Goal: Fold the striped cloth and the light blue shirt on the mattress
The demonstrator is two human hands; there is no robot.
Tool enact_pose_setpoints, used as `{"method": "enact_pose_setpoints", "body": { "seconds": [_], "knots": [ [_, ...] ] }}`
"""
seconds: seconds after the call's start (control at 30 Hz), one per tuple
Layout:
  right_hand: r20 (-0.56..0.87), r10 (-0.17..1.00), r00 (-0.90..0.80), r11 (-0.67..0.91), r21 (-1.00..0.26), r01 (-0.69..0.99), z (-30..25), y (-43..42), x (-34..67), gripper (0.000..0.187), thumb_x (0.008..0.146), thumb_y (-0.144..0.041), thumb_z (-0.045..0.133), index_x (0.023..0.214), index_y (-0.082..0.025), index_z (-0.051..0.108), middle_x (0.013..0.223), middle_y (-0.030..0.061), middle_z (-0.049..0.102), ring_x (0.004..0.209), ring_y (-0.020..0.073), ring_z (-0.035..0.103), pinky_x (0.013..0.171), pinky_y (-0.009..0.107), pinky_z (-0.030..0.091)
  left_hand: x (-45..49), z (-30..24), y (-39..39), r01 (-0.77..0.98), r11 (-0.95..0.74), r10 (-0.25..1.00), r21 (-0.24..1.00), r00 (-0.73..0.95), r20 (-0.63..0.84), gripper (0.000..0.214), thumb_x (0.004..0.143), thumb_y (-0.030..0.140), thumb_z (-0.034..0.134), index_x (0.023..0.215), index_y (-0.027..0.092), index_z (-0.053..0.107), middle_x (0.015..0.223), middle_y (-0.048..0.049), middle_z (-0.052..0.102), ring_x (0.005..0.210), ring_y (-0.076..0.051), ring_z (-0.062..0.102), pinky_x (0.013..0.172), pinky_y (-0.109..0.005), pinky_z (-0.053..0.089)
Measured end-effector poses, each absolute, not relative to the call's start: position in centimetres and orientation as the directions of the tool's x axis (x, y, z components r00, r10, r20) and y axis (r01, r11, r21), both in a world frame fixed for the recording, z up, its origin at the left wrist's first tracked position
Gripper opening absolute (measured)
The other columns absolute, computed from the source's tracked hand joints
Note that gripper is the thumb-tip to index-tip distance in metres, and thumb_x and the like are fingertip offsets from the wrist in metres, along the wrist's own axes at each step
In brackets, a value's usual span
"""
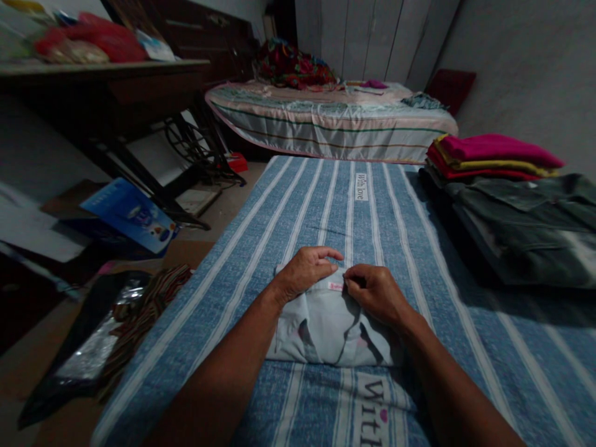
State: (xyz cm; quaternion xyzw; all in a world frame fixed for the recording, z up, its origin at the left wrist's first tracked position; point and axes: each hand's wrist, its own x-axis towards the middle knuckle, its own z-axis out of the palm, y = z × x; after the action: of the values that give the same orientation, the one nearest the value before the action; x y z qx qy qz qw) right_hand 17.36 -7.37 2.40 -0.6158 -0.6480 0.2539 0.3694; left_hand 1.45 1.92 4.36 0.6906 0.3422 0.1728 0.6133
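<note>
A folded white garment (311, 323) with dark grey printed shapes lies flat on the blue-and-white striped bedsheet (261, 248). Near its far edge shows a small white label (335, 286) with red lettering. My left hand (307, 270) rests on the garment's far left part, its fingers stretched forward and the thumb apart from them. On the other side of the label, my right hand (377, 290) has its thumb and forefinger pinched on the far edge of the cloth. The garment's right end is partly hidden by my right hand and forearm.
Folded clothes (526, 217) are stacked on the right, with pink cloth (503, 149) on top. Beyond stands another bed (326, 124) with a red floral blanket (298, 65). At left are a table (162, 71), a blue box (130, 214) and striped cloth (144, 316) on the floor.
</note>
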Motion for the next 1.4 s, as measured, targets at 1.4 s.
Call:
{"method": "enact_pose_setpoints", "body": {
  "seconds": [1.4],
  "knots": [
    [0.116,0.974,0.193,0.04,-0.933,0.359,2.0,-7.0,17.3,0.015,0.078,-0.028,0.049,0.069,-0.018,0.055,0.058,-0.0007,0.056,0.051,0.0118,0.052,0.05,0.022,0.038,1.6,4.6,1.6,0.286,-0.111,0.723,0.952,0.68,-0.12,0.033,0.072,0.027,0.057,0.098,0.009,0.065,0.05,0.0088,0.033,0.046,-0.006,0.027,0.045,-0.021,0.019]
  ]
}}
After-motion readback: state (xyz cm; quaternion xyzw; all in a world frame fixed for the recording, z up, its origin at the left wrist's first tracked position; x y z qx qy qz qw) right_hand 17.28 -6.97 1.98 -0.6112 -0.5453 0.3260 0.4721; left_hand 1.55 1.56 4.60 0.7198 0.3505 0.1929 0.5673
